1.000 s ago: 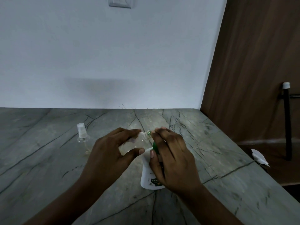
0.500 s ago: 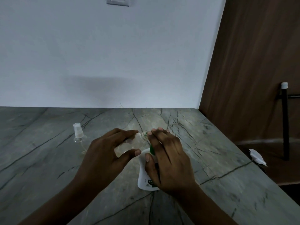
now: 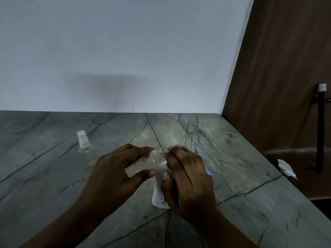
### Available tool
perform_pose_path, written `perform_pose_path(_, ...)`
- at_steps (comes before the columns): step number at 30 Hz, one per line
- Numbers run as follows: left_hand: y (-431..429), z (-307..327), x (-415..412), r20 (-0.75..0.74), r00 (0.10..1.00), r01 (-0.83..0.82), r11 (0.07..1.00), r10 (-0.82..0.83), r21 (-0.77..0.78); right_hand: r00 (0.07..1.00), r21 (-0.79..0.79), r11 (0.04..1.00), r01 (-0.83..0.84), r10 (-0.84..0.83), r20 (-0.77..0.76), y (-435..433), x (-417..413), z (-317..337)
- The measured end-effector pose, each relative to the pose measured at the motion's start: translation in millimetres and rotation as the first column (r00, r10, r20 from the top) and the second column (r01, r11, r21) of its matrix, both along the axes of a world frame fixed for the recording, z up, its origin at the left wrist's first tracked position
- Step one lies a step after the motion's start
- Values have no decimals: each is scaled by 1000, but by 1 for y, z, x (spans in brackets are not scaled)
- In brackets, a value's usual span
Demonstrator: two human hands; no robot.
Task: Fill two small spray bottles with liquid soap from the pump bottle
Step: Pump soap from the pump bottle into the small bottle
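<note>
My left hand [image 3: 114, 169] grips a small clear spray bottle [image 3: 150, 161] without its cap, tilted so its open neck points right at the pump's nozzle. My right hand [image 3: 188, 179] lies over the green pump head of the white pump bottle [image 3: 158, 194], fingers curled around it and hiding most of the pump. The pump bottle stands on the grey marble counter [image 3: 53, 185]. A second clear spray bottle [image 3: 84, 145] with a white spray cap stands upright at the left, apart from both hands.
A white wall runs along the counter's back edge. A brown wooden panel [image 3: 279, 77] closes the right side. Beyond the counter's right edge are a black post with a white cap [image 3: 321, 126] and a white crumpled scrap [image 3: 286, 169].
Both hands hold the same grip on bottle and pump. The view has shifted slightly, so everything sits a little further left in the frame.
</note>
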State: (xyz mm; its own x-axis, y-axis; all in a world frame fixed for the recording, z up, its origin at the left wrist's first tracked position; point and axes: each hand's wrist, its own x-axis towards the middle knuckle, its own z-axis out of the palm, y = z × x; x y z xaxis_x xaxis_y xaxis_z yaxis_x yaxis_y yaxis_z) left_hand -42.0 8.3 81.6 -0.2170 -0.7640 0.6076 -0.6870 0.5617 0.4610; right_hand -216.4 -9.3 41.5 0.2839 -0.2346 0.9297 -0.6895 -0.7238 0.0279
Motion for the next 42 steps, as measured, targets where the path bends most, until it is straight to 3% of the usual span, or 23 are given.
perform_pose_path(19, 5, 9, -4, 20, 997, -78, 996, 79, -36, 996, -37, 998, 58, -60, -59, 1, -2, 18)
perform_pose_path(32, 3, 7, -1, 18, 998, -54, 997, 55, -48, 999, 12, 1000, 1, -2, 40, 3, 2, 14)
perform_pose_path(42, -2, 0, 2, 15, 1000, -21, 999, 22, -24, 999, 13, 1000, 22, -22, 28, 2, 0, 3)
